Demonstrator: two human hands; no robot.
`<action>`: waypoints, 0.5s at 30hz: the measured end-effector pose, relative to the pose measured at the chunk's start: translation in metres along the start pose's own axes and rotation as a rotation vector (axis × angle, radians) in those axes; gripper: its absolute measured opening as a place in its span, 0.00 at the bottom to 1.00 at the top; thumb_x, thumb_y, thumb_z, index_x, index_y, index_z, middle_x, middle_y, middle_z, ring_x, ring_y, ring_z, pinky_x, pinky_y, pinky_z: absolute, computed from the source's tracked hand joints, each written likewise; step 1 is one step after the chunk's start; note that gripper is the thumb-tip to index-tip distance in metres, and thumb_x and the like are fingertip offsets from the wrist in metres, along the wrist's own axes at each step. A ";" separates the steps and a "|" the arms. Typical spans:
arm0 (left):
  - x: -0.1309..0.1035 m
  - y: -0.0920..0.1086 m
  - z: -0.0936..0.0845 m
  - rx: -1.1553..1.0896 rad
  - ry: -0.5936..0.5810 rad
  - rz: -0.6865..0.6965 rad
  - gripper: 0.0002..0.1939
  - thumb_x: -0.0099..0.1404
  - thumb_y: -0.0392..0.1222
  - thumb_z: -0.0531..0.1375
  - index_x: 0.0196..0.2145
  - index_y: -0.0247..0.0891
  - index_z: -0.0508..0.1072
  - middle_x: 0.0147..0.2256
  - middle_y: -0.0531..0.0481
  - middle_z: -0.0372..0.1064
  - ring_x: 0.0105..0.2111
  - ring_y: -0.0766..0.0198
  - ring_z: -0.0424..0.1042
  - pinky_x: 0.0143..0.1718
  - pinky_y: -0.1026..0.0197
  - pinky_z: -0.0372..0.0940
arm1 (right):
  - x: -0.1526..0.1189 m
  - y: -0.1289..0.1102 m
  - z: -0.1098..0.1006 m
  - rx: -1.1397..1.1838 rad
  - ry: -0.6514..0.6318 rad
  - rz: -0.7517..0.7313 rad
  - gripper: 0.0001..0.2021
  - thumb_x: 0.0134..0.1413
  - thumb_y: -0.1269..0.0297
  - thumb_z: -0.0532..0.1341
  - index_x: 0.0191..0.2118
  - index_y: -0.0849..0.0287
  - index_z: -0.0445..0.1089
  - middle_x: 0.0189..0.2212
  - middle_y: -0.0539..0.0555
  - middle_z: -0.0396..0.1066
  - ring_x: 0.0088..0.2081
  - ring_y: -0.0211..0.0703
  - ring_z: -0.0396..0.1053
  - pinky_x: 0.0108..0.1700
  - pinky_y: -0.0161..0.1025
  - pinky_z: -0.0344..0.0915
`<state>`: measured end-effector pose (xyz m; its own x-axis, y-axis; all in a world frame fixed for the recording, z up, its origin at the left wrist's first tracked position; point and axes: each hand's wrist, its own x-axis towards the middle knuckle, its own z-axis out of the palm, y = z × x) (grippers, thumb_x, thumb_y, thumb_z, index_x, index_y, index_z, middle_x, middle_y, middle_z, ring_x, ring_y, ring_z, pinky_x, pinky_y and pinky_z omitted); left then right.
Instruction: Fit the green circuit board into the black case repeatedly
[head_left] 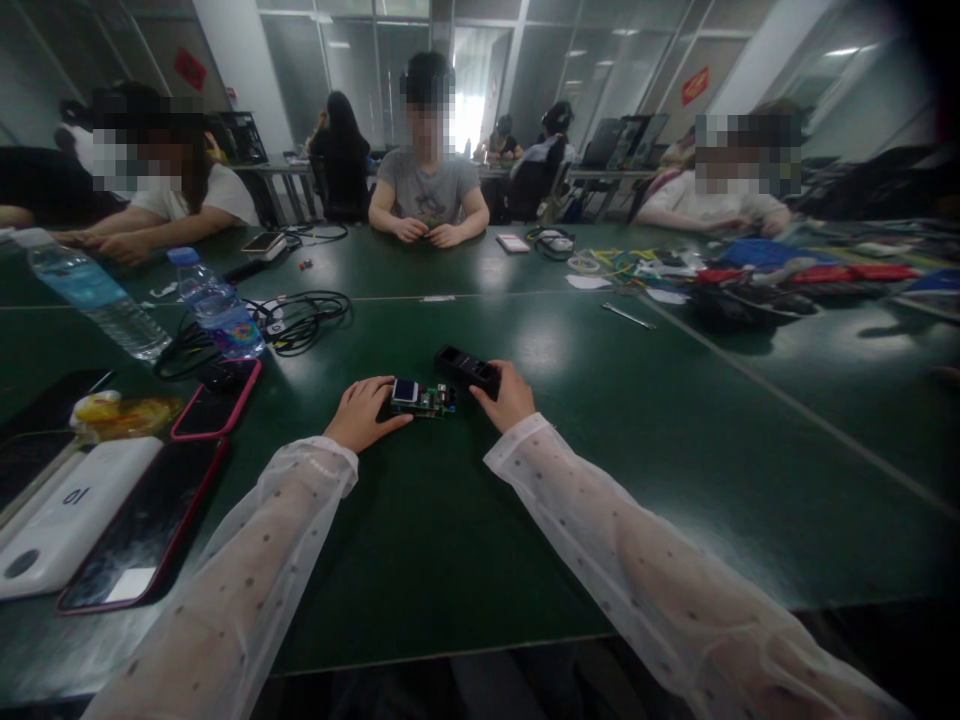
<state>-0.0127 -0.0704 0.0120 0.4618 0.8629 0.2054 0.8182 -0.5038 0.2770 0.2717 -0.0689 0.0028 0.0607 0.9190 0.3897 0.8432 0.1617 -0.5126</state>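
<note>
Near the middle of the green table, my left hand grips the left end of a small green circuit board that carries a little square screen. Its thumb lies along the near edge and its fingers along the far edge. My right hand holds the right end of a black rectangular casing with openings in its top face. The casing lies at a slant, just behind and to the right of the board. Both of my forearms are in sheer white dotted sleeves.
Two water bottles, coiled black cables, phones and a white power bank are on the left. Tweezers and a pile of wires and bags lie at the back right. Several people sit around.
</note>
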 end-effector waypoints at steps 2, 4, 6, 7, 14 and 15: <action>0.000 0.000 0.000 -0.003 -0.004 -0.004 0.33 0.63 0.64 0.54 0.57 0.39 0.63 0.59 0.42 0.58 0.59 0.48 0.56 0.58 0.42 0.52 | 0.000 0.000 0.001 0.003 0.002 0.002 0.25 0.50 0.59 0.62 0.53 0.60 0.58 0.47 0.64 0.69 0.49 0.60 0.67 0.47 0.59 0.65; 0.000 0.000 0.000 -0.006 -0.002 -0.005 0.32 0.63 0.63 0.54 0.57 0.39 0.62 0.59 0.42 0.58 0.59 0.48 0.56 0.58 0.42 0.52 | -0.001 0.001 0.001 0.008 0.007 0.002 0.25 0.49 0.59 0.62 0.53 0.60 0.58 0.47 0.64 0.68 0.49 0.61 0.67 0.47 0.60 0.64; 0.000 0.001 -0.001 -0.010 0.000 -0.003 0.32 0.63 0.63 0.54 0.57 0.39 0.63 0.59 0.42 0.58 0.59 0.48 0.56 0.58 0.43 0.52 | -0.001 0.000 0.001 0.017 0.016 -0.005 0.25 0.49 0.58 0.62 0.52 0.59 0.59 0.47 0.64 0.68 0.49 0.61 0.67 0.47 0.60 0.64; 0.000 0.001 -0.001 -0.011 0.004 -0.002 0.32 0.63 0.63 0.54 0.56 0.39 0.63 0.59 0.41 0.58 0.59 0.48 0.56 0.58 0.43 0.52 | -0.002 0.000 0.001 0.023 0.021 -0.011 0.25 0.49 0.58 0.62 0.52 0.58 0.59 0.47 0.63 0.68 0.49 0.61 0.67 0.47 0.60 0.64; -0.001 0.002 -0.002 -0.016 0.002 -0.002 0.32 0.63 0.63 0.54 0.56 0.39 0.63 0.59 0.42 0.59 0.59 0.47 0.56 0.58 0.42 0.52 | -0.002 -0.002 0.000 0.019 0.018 -0.013 0.25 0.49 0.59 0.62 0.53 0.58 0.58 0.47 0.63 0.68 0.49 0.61 0.67 0.47 0.61 0.63; -0.001 0.002 -0.002 -0.015 0.006 -0.002 0.32 0.63 0.63 0.54 0.56 0.39 0.63 0.59 0.42 0.59 0.59 0.47 0.56 0.58 0.43 0.52 | -0.002 -0.002 0.000 0.017 0.015 -0.007 0.25 0.49 0.59 0.62 0.53 0.59 0.58 0.47 0.63 0.68 0.49 0.61 0.67 0.47 0.61 0.63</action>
<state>-0.0117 -0.0722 0.0142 0.4580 0.8638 0.2099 0.8140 -0.5024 0.2915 0.2698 -0.0714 0.0033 0.0627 0.9121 0.4052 0.8343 0.1749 -0.5228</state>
